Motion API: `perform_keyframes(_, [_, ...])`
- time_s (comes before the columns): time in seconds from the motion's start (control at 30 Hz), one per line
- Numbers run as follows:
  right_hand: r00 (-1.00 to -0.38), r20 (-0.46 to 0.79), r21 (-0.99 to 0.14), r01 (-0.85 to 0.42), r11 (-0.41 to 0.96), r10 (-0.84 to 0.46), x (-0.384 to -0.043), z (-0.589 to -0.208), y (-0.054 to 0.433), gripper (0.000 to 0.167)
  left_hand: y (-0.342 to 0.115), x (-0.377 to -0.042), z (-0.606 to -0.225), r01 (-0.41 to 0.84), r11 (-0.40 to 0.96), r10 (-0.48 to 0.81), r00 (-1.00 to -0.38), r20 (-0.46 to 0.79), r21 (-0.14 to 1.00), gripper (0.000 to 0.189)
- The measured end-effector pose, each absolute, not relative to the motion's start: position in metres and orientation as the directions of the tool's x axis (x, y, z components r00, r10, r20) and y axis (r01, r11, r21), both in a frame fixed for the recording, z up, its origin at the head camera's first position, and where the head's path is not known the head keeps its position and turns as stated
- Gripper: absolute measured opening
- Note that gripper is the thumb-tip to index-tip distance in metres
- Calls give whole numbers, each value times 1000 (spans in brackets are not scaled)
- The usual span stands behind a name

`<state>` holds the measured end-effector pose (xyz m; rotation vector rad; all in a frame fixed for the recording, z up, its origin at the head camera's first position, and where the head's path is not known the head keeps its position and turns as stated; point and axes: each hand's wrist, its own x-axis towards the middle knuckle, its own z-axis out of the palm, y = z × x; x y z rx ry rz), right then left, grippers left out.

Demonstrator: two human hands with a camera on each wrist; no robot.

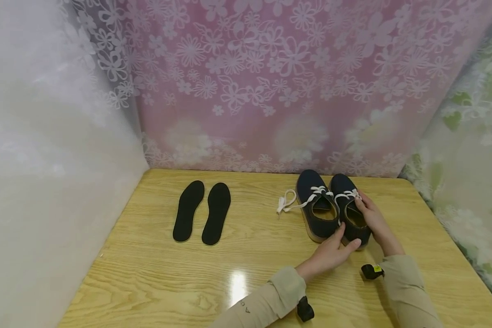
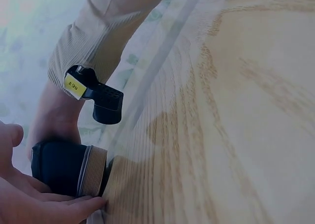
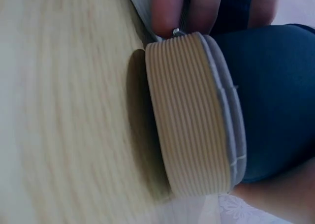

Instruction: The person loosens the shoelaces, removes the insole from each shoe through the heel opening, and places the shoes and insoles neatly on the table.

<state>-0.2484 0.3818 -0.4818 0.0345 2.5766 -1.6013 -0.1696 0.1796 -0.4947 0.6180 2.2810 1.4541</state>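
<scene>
A pair of dark navy lace-up shoes stands side by side, toes pointing away: the left shoe (image 1: 321, 230) and the right shoe (image 1: 362, 234). My right hand (image 1: 373, 216) grips the right shoe's outer side, thumb over the opening by the white laces. My left hand (image 1: 330, 253) touches that shoe's inner side near the heel with nearly straight fingers, its thumb apart from the heel in the left wrist view. Close up in the right wrist view, the ribbed tan sole (image 3: 189, 118) shows a dark shadow beside it, with the left fingertips (image 3: 167, 12) at its far edge.
Two black insoles, one on the left (image 1: 187, 212) and one beside it (image 1: 217, 214), lie on the wooden table (image 1: 160, 282). A loose white lace (image 1: 287, 200) trails left of the shoes. A floral curtain (image 1: 238, 82) hangs behind the table. Black wrist cameras hang below both sleeves.
</scene>
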Motion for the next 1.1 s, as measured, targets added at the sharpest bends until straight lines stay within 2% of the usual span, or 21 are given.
perform_keyframes(0.3, [-993,-96,-899,55,435,-74,-253,-482,383,68,172,-169,-494,177,362,566,-822,-65,915,66])
perform_keyframes(0.5, [-990,-115,-902,71,426,-80,-257,-484,381,67,166,-168,-491,256,427,581,-813,-46,867,64])
perform_keyframes(0.73, [-990,-109,-874,52,484,-90,-255,-477,380,72,143,-175,-482,380,371,662,-748,45,847,37])
perform_keyframes(0.9, [-999,42,-788,-33,615,1,-245,-465,374,69,112,-186,-465,422,348,689,-721,77,837,31])
perform_keyframes(1.0, [-975,211,-713,-111,692,61,-234,-454,358,62,90,-191,-454,409,334,649,-753,108,849,31])
perform_keyframes(1.1, [-928,369,-656,-214,724,60,-221,-441,332,53,68,-195,-444,418,335,570,-804,172,845,32])
